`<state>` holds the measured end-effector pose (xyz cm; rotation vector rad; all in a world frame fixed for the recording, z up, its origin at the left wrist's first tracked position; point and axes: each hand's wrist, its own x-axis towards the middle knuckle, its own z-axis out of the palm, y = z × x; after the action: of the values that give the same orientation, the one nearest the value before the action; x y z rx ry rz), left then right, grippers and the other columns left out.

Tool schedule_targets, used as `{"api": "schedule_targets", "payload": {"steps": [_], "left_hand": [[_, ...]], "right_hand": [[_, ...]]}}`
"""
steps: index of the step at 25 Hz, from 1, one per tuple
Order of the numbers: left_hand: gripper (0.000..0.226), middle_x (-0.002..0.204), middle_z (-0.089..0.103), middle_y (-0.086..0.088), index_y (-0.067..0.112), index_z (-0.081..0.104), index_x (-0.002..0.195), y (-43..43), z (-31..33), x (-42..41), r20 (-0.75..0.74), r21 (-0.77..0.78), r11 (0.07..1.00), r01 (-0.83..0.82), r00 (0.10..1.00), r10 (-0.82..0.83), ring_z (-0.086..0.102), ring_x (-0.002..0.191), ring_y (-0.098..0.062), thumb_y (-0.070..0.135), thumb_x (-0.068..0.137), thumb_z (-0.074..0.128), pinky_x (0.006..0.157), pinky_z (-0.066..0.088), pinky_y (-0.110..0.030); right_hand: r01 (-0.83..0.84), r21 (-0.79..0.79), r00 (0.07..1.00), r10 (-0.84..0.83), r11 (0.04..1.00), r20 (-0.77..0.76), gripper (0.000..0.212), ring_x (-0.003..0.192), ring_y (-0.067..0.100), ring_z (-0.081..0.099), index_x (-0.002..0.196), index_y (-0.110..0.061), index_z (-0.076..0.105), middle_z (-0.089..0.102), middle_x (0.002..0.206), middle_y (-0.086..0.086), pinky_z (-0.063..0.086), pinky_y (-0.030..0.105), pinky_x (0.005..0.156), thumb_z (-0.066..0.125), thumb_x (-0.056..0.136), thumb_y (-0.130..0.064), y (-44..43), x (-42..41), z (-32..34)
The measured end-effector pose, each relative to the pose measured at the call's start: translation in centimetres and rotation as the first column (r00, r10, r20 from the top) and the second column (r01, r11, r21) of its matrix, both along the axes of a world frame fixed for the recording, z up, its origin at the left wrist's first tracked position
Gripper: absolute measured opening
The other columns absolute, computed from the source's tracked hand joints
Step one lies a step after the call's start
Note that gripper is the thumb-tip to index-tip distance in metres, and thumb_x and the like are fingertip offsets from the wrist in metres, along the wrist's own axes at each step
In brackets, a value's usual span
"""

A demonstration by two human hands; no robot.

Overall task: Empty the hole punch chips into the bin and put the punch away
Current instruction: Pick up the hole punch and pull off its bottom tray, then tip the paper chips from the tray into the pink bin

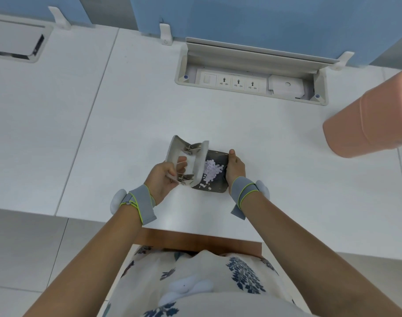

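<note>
A white hole punch (188, 156) is held on its side just above the white desk, its metal mechanism facing me. My left hand (164, 177) grips its body, fingers curled through the frame. Its dark base cover (215, 171) is swung open to the right and carries a heap of white paper chips (212, 168). My right hand (235, 167) holds the cover's right edge, thumb on its far corner. A pink bin (369, 120) stands at the right edge of the desk, apart from both hands.
The white desk (127, 124) has an open cable tray with power sockets (250, 76) at the back centre. A second, closed tray lid (14, 42) sits at the far left. Blue partition panels (264, 19) run along the back.
</note>
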<state>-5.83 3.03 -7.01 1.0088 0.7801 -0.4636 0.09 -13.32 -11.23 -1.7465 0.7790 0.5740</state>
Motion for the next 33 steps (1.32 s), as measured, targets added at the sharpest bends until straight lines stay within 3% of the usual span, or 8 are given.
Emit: {"api": "schedule_targets", "payload": {"steps": [6, 11, 15, 18, 22, 25, 28, 33], "left_hand": [[0.030, 0.082, 0.054, -0.006, 0.013, 0.055, 0.105, 2.0, -1.2, -0.6, -0.055, 0.077, 0.955, -0.286, 0.955, 0.291, 0.052, 0.069, -0.017, 0.004, 0.092, 0.030, 0.072, 0.052, -0.032], [0.037, 0.094, 0.054, -0.007, 0.004, 0.047, 0.127, 1.9, -1.6, -0.2, -0.058, 0.305, 0.939, -0.161, 0.981, 0.187, 0.050, 0.077, -0.018, 0.004, 0.093, 0.033, 0.083, 0.046, -0.034], [0.047, 0.138, 0.043, -0.010, 0.014, 0.039, 0.139, 1.7, -1.5, 0.7, -0.116, 0.523, 0.852, 0.018, 0.992, 0.051, 0.043, 0.120, -0.029, 0.015, 0.092, 0.037, 0.100, 0.038, -0.036], [0.051, 0.150, 0.029, -0.011, 0.022, 0.033, 0.143, 1.0, -0.9, 0.8, -0.126, 0.590, 0.807, 0.018, 0.990, 0.070, 0.029, 0.136, -0.033, 0.021, 0.092, 0.036, 0.109, 0.031, -0.041], [0.047, 0.148, 0.029, -0.010, 0.020, 0.038, 0.138, -0.4, 0.9, 0.7, -0.074, 0.672, 0.739, -0.044, 0.989, 0.125, 0.027, 0.135, -0.031, 0.020, 0.092, 0.038, 0.105, 0.030, -0.040], [0.042, 0.144, 0.032, -0.007, 0.017, 0.044, 0.130, -1.6, 2.4, 0.6, 0.006, 0.714, 0.696, -0.077, 0.995, 0.104, 0.029, 0.131, -0.028, 0.025, 0.089, 0.047, 0.107, 0.031, -0.042], [0.036, 0.135, 0.038, -0.007, 0.013, 0.046, 0.119, -3.5, 4.2, 0.3, 0.137, 0.759, 0.642, -0.104, 0.991, -0.002, 0.033, 0.125, -0.027, 0.022, 0.085, 0.052, 0.103, 0.029, -0.039], [0.014, 0.114, 0.044, -0.003, 0.022, 0.048, 0.100, -8.3, 6.6, 1.8, 0.278, 0.697, 0.715, -0.055, 0.940, -0.199, 0.037, 0.100, -0.013, 0.024, 0.087, 0.053, 0.104, 0.032, -0.036]], "right_hand": [[0.012, 0.002, 1.000, -0.012, 1.000, -0.013, 0.055, 0.111, 0.034, 0.055, 0.119, -0.004, 0.056, 0.060, 0.112, 0.015, 0.041, 0.046, 0.104, 0.030, 0.096, -0.046, -0.6, -0.4, 0.2], [0.084, -0.014, 0.996, -0.084, 0.996, -0.001, 0.054, 0.114, 0.036, 0.055, 0.118, -0.006, 0.057, 0.060, 0.124, 0.019, 0.042, 0.047, 0.103, 0.031, 0.095, -0.047, -1.3, -1.0, 0.6], [0.116, -0.010, 0.992, -0.115, 0.993, 0.045, 0.053, 0.110, 0.035, 0.056, 0.113, -0.006, 0.059, 0.061, 0.121, 0.019, 0.042, 0.047, 0.103, 0.032, 0.094, -0.048, -1.6, -1.6, 1.1], [0.120, 0.014, 0.990, -0.121, 0.993, 0.067, 0.053, 0.106, 0.032, 0.056, 0.111, -0.007, 0.060, 0.062, 0.121, 0.019, 0.043, 0.047, 0.102, 0.032, 0.094, -0.048, -1.2, -2.0, 1.7], [0.155, 0.057, 0.984, -0.159, 0.986, 0.082, 0.049, 0.108, 0.034, 0.057, 0.105, -0.009, 0.062, 0.063, 0.115, 0.017, 0.043, 0.048, 0.102, 0.033, 0.093, -0.048, -0.8, -2.9, 2.6], [0.195, 0.096, 0.975, -0.204, 0.976, 0.093, 0.043, 0.093, 0.029, 0.056, 0.075, -0.017, 0.058, 0.061, 0.093, 0.010, 0.045, 0.048, 0.100, 0.034, 0.093, -0.048, -1.0, -3.4, 3.5], [0.247, 0.118, 0.956, -0.262, 0.962, 0.130, 0.042, 0.089, 0.028, 0.054, 0.065, -0.021, 0.052, 0.059, 0.090, 0.009, 0.046, 0.048, 0.099, 0.035, 0.093, -0.049, -1.8, -3.5, 4.9], [0.331, 0.169, 0.911, -0.361, 0.928, 0.198, 0.042, 0.082, 0.027, 0.053, 0.065, -0.021, 0.054, 0.059, 0.078, 0.005, 0.049, 0.042, 0.087, 0.038, 0.092, -0.049, -5.7, -2.5, 7.8]]}}
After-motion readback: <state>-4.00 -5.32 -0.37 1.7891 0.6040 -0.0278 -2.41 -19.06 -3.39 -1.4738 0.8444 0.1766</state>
